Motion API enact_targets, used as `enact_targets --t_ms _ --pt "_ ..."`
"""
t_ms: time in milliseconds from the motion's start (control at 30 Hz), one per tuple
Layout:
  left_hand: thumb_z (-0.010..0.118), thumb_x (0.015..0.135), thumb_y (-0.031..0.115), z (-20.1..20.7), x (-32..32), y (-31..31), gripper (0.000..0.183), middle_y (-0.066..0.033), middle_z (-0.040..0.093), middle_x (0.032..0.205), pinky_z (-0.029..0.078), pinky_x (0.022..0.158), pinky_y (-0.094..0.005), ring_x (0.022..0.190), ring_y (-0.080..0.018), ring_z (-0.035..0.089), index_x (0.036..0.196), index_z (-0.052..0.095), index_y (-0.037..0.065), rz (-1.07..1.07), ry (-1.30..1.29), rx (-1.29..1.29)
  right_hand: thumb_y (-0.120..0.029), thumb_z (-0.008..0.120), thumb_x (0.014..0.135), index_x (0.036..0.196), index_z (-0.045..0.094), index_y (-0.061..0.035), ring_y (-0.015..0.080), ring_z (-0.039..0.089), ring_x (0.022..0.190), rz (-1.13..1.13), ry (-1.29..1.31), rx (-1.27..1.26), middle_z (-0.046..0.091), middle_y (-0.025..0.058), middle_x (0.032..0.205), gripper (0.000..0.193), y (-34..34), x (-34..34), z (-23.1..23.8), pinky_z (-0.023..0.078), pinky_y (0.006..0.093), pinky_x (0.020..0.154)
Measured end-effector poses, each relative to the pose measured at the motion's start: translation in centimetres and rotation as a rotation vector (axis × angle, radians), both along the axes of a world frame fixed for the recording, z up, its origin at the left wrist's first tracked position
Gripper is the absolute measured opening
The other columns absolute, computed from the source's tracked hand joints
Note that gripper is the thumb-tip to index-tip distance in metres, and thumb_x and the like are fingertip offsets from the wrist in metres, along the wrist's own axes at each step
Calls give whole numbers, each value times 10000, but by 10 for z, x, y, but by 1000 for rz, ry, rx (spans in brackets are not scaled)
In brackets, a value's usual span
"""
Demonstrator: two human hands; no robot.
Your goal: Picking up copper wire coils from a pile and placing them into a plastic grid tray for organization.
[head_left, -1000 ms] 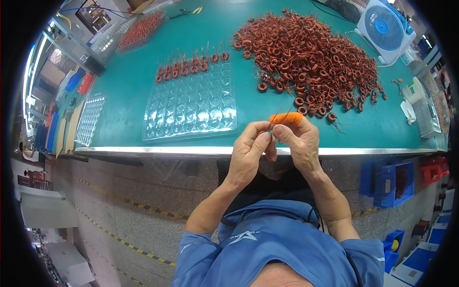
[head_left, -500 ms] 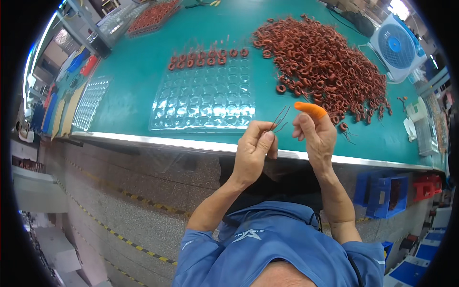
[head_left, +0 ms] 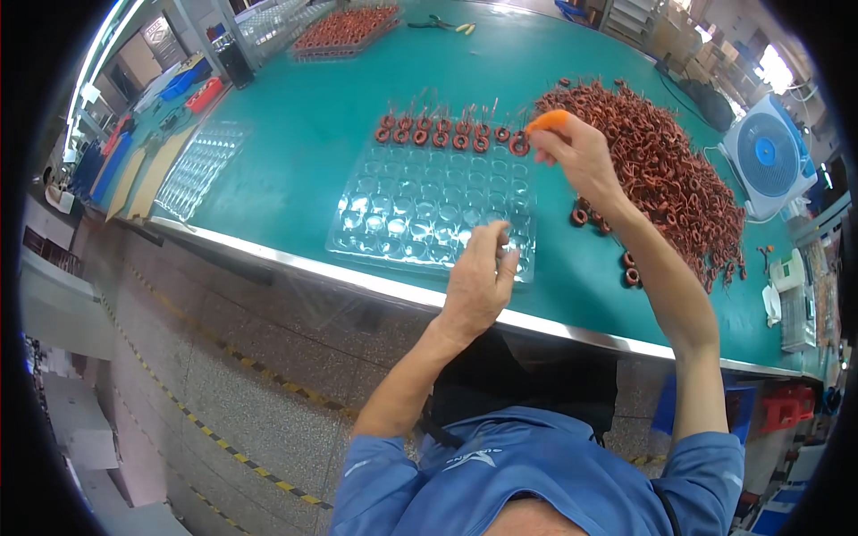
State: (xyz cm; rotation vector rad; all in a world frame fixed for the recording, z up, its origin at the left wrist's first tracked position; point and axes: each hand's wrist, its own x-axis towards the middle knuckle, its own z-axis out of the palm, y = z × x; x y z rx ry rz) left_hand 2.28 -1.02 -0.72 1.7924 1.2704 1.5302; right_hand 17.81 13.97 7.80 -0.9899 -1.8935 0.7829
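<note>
My right hand, an orange finger cot on one finger, pinches a red-brown ring-shaped wire coil. This coil is at the right end of the second row of a clear plastic tray, beside another coil. Two rows of similar coils stand along the tray's far side, wire leads pointing up. Over the tray's near right part is my left hand, thumb apart from its loosely bent fingers, with nothing visible in it. A large heap of coils lies right of the tray.
The green tabletop has a metal front edge. An empty clear tray lies at left, and a filled coil tray farther back near pliers. A blue-white fan stands beyond the heap. Loose coils lie near the front.
My right hand has moved forward to the tray's far right with a coil. My left hand no longer holds the coil by its wires and has loosened. The view has shifted.
</note>
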Motion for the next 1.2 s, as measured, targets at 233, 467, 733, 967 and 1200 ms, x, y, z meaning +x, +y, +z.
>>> enact_targets --t_ms 233,467,733,967,1200 --pt "614 882 23 -2 0 2 292 -111 573 923 506 648 -316 734 -216 605 1157 516 22 -16 16 41 -119 595 887 942 641 9 138 621 604 40 -261 81 653 87 692 147 76 -15 -37 504 298 584" --pt "587 892 32 0 0 5 266 -136 558 906 493 649 -357 754 -267 593 1144 509 3 -47 -29 -12 -146 596 881 1025 595 7 279 648 627 46 -456 166 650 152 693 210 79 -2 -33 505 388 609" --pt "600 921 78 2 -6 3 241 -87 623 886 504 697 -299 764 -172 605 1148 562 9 22 -24 -60 -197 693 781 1047 534 -33 335 602 934 210 -1189 406 623 133 942 350 7 52 -3 499 457 774" --pt "605 898 53 -5 5 5 213 -100 629 882 512 674 -305 736 -199 626 1105 573 19 20 -13 -3 -52 644 749 873 574 -62 260 515 924 195 -843 482 568 73 887 142 -33 94 -14 396 386 851" --pt "577 922 61 18 29 -3 205 -86 620 861 496 626 -284 704 -138 613 1119 552 12 -58 -249 -178 -68 623 840 964 657 -37 271 549 904 -96 -467 364 598 108 902 132 -52 113 -2 440 378 821"
